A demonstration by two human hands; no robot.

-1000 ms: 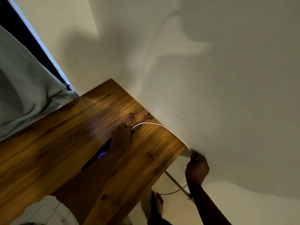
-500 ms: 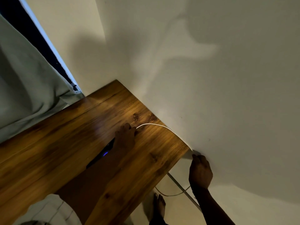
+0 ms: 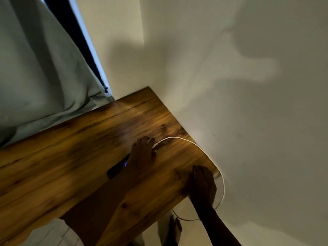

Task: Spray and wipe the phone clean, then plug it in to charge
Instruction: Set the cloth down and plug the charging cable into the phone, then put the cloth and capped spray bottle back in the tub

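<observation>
The left hand (image 3: pixel 142 154) is laid palm down over the far end of the phone (image 3: pixel 116 169). Its fingers (image 3: pixel 146 140) are bent down over that end, so the phone is held against the counter (image 3: pixel 71 157). The ribbed end of the white cable (image 3: pixel 179 138) is seen right at these fingertips. Whether the plug is pinched by them, or already seated in the phone, cannot be told, since the joint is covered by the hand.

The phone is a dark slab lying flat on the wood. Only its near end is left uncovered, to the left of the wrist, and a small blue light (image 3: pixel 125 164) is seen beside the hand's edge.

The right hand (image 3: pixel 202 185) is rested palm down on the near right corner of the counter. Its fingers (image 3: pixel 198 170) are stretched loosely along the wood and nothing is held in them. It lies well apart from the phone.

From the left fingertips the cable is carried in an arc across the counter to its wall-side edge. It then drops just beside the right hand and loops below the counter behind the right wrist.

A pale curtain (image 3: pixel 44 68) is hung past the counter's far side, and a bare foot (image 3: pixel 174 228) is seen on the floor below.
</observation>
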